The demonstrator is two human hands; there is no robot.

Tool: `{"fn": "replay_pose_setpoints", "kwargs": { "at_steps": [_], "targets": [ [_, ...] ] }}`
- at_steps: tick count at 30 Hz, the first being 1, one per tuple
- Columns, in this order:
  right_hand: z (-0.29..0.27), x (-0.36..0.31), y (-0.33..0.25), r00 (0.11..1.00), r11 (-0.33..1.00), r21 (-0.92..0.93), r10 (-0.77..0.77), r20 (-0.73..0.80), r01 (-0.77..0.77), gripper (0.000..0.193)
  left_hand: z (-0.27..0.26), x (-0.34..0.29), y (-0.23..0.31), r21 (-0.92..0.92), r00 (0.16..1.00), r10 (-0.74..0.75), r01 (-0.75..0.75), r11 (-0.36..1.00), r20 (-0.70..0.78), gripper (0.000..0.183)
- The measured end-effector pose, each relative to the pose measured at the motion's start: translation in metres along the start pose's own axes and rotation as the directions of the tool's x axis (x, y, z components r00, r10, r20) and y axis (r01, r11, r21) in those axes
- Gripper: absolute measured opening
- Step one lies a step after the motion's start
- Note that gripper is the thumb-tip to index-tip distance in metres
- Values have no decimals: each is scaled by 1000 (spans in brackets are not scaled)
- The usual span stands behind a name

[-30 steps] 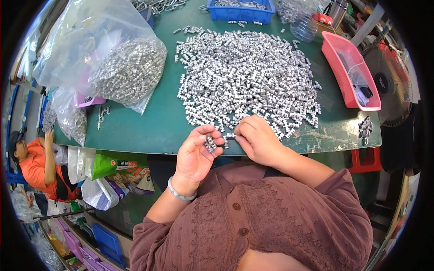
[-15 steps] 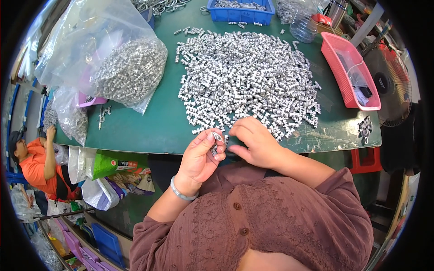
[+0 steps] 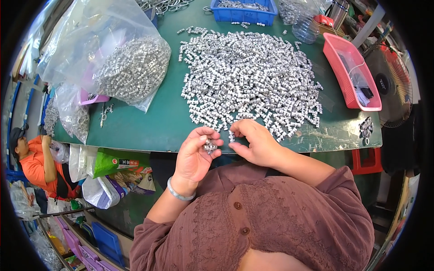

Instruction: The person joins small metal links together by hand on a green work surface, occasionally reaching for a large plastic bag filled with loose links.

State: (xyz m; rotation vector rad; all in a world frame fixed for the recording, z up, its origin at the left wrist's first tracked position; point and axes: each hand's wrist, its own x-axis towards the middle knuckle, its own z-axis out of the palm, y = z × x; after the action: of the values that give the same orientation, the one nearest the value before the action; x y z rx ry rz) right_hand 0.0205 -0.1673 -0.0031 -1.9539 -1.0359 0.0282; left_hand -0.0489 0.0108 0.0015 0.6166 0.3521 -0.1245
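A broad pile of small silvery metal pieces is spread over the green table. At the table's front edge, my left hand is curled, palm up, around a few small metal pieces. To its right, my right hand pinches a single small metal piece between thumb and forefinger, just in front of the pile. A narrow gap separates the two hands. How many pieces lie in the left palm is partly hidden by the fingers.
A clear plastic bag full of similar pieces stands at the left, by a smaller bag. A blue tray is at the back; a pink basket and a fan are right. A person in orange works far left.
The piece that was upright at my left fingertips now rests lower among the curled fingers. My right fingers have closed on a piece at the pile's near edge.
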Motion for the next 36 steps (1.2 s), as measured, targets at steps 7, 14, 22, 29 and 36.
{"fn": "replay_pose_setpoints", "kwargs": {
  "at_steps": [7,14,22,29,36],
  "targets": [
    [0,4,-11,989,985,113,-122,-80,130,38,10,-2,-14,426,984,130,-170,889,122,19],
    [-3,5,-11,992,992,70,-105,-67,109,39,1,0,-8,185,993,75,-90,979,87,10],
    [11,3,0,992,989,-90,-110,62,115,26,-14,3,-1,-245,972,-122,170,954,202,17],
    [19,12,-5,994,965,-243,-82,68,96,22,-31,-2,7,-213,985,-20,57,975,173,19],
    [26,21,-12,997,937,-339,-76,22,79,21,-41,-13,17,-125,993,106,-100,987,44,17]
  ]
}}
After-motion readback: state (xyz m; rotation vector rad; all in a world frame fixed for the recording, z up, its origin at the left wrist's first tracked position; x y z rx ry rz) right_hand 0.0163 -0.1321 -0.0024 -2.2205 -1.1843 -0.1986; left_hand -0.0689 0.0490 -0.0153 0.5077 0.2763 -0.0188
